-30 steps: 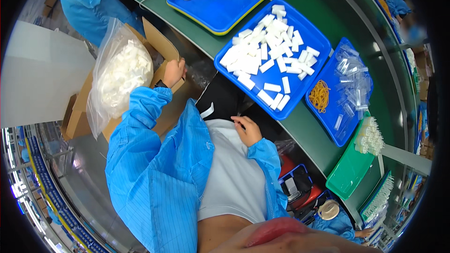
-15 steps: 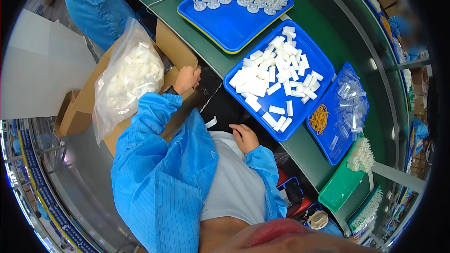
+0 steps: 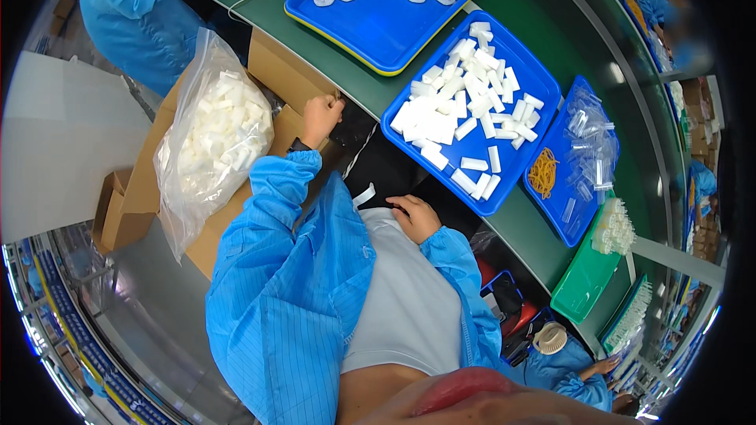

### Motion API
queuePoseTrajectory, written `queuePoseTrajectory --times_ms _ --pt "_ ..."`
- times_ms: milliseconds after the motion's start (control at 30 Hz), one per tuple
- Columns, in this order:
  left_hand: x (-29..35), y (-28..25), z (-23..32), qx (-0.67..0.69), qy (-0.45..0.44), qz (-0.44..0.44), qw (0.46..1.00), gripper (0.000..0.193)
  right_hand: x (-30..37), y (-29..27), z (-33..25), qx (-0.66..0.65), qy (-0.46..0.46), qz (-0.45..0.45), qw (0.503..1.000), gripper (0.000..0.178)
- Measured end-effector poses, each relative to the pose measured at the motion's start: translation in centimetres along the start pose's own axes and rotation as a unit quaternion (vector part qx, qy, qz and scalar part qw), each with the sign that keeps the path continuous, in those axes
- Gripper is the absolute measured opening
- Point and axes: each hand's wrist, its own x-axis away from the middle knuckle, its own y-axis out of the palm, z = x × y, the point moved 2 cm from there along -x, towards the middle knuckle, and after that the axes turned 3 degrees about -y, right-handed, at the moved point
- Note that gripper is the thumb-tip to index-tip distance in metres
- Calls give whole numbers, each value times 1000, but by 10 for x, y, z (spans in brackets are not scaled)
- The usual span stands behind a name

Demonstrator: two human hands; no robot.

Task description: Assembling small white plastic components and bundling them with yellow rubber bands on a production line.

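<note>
My left hand is closed on the edge of a cardboard box, at its upper flap beside the table. Inside that box sits a clear plastic bag full of white blocks. At my waist rests my right hand, holding nothing, its fingers loosely bent and apart against my white shirt. A blue tray on the green table holds many loose white rectangular blocks, with some whiter flat pieces heaped at its left.
Farther back, a blue tray carries clear spiked parts. To the right, another blue tray holds yellow rubber bands and clear plastic pieces. A green tray stands nearer. A co-worker in blue is at upper left.
The view has shifted, so the trays and box sit differently in the picture. My left hand stays at the box edge and my right hand at my waist. A co-worker's hand now shows at lower right.
</note>
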Motion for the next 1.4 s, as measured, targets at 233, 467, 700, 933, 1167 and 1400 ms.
queuePoseTrajectory --times_ms 233,467,700,933,1167,1400 --pt "25 -13 13 29 12 -2 1000 37 13 8 -1 -9 35 -5 999 25" --pt "71 -40 39 105 -39 -357 927 20 11 -19 -13 -13 -8 138 990 19" --pt "56 -102 181 140 112 -368 912 23 18 -46 -44 -55 -37 158 985 19" --pt "-41 -67 225 30 323 -96 941 23 22 -66 -78 -53 -115 154 980 19" --pt "-77 -93 189 -339 86 162 923 34 46 -78 -84 -58 -98 216 970 21" --pt "-97 -99 166 -313 51 210 925 59 44 -76 -76 -68 -92 186 976 20"
